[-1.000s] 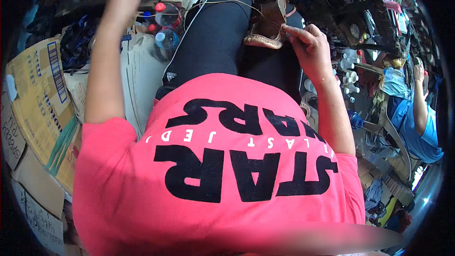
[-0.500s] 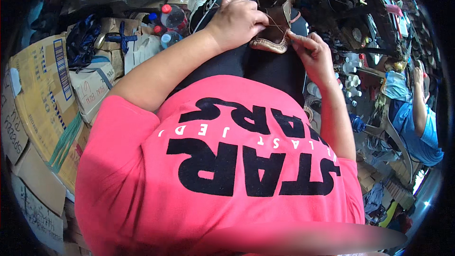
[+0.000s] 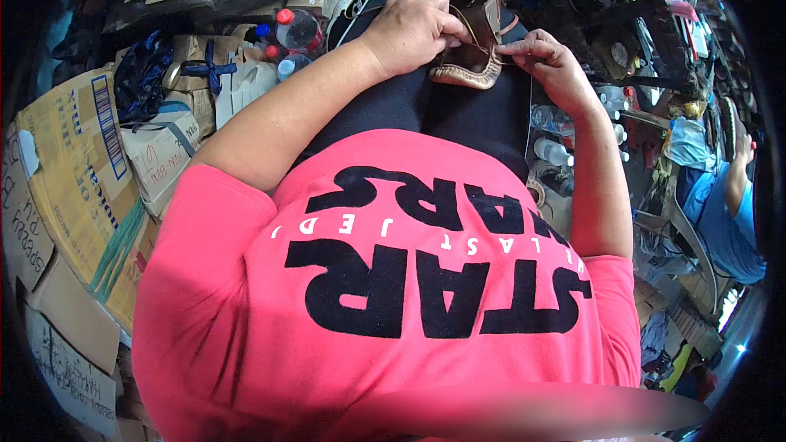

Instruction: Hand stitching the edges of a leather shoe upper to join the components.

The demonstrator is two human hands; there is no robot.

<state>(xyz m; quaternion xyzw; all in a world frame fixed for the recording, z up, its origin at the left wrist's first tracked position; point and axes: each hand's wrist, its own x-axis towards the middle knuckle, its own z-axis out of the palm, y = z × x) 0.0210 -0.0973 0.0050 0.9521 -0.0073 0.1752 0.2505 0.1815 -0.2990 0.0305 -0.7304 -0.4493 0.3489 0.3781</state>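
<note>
The shoe [image 3: 490,15] lies between the two hands, on the lap. Its long axis points away from the body, with a slight lean, so it crosses the line joining the hands nearly square. The dark opening is at the far end, beyond both hands; the curved pale rim is at the near end, on the body side of them.

The right hand [image 3: 550,67] is closest to the shoe's right edge: its forefinger reaches out straight and meets that edge just above the pale rim, the thumb close by. Whether it grips the edge or only touches it, I cannot tell. The left hand [image 3: 413,31] comes in from the opposite side, its fingertips over the shoe's hollow, thumb and forefinger brought together in a pinch. The fine thread [image 3: 473,33] seems to be caught in that pinch and runs across the hollow toward the right fingertip. The hands are a little apart, with the shoe's near half filling the gap.

Under the shoe are the dark trousers [image 3: 385,106]; on the body side of the hands, the pink shirt [image 3: 458,151]. Left of the left hand stand capped bottles [image 3: 296,31], with boxes [image 3: 78,139] farther out. Beyond the right hand, a person in blue [image 3: 725,221].
</note>
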